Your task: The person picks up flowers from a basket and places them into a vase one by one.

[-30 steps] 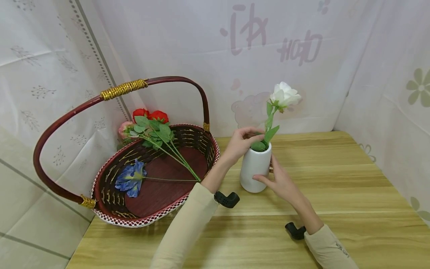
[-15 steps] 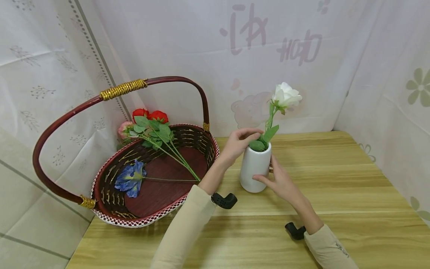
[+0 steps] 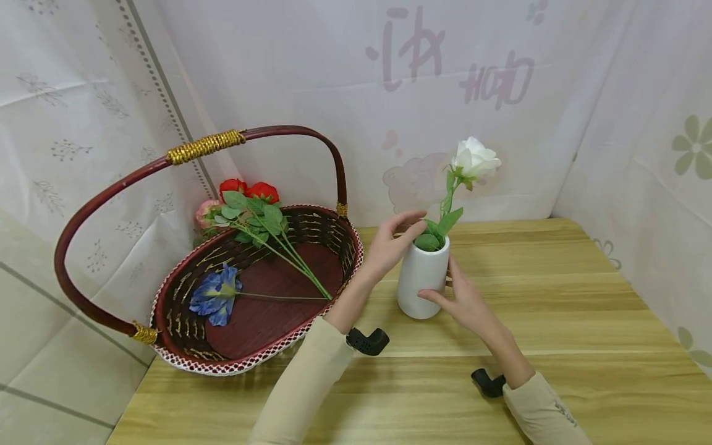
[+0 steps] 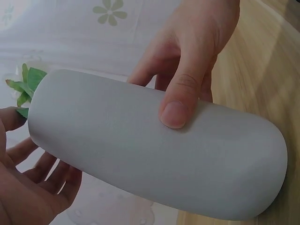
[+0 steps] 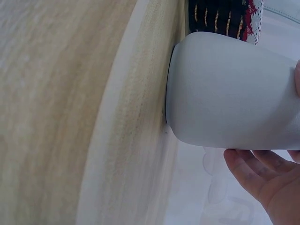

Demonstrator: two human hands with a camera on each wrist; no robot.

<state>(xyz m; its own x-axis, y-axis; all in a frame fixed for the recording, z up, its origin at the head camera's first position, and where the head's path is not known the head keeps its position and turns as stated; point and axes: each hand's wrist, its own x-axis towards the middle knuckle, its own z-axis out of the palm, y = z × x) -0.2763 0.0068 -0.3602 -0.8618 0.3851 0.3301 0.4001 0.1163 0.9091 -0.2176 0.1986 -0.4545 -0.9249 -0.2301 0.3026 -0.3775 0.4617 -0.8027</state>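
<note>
A white vase (image 3: pixel 421 283) stands upright on the table, holding a white rose (image 3: pixel 474 158) whose leaves (image 3: pixel 428 241) spill over the rim. My right hand (image 3: pixel 473 303) grips the vase from the right. Its thumb lies across the front, as the left wrist view shows, and its fingers (image 5: pixel 246 173) reach round the far side. Beside the rim, my left hand (image 3: pixel 392 244) has its fingers loosely bent and apart, holding nothing. Its fingertips are close to the leaves, and in the left wrist view its fingers (image 4: pixel 44 166) spread behind the vase.
To the left stands a dark red woven basket (image 3: pixel 256 358) with a tall handle (image 3: pixel 206 147). Red roses (image 3: pixel 262 192) and a pink flower (image 3: pixel 207 214) lean over its back rim. A blue flower (image 3: pixel 216 295) lies inside. A patterned curtain hangs behind the wooden table (image 3: pixel 556 309).
My left hand has let go near the leaves and drawn slightly left of the rim. The white rose shifted a little to the right. The right hand and vase have stayed put.
</note>
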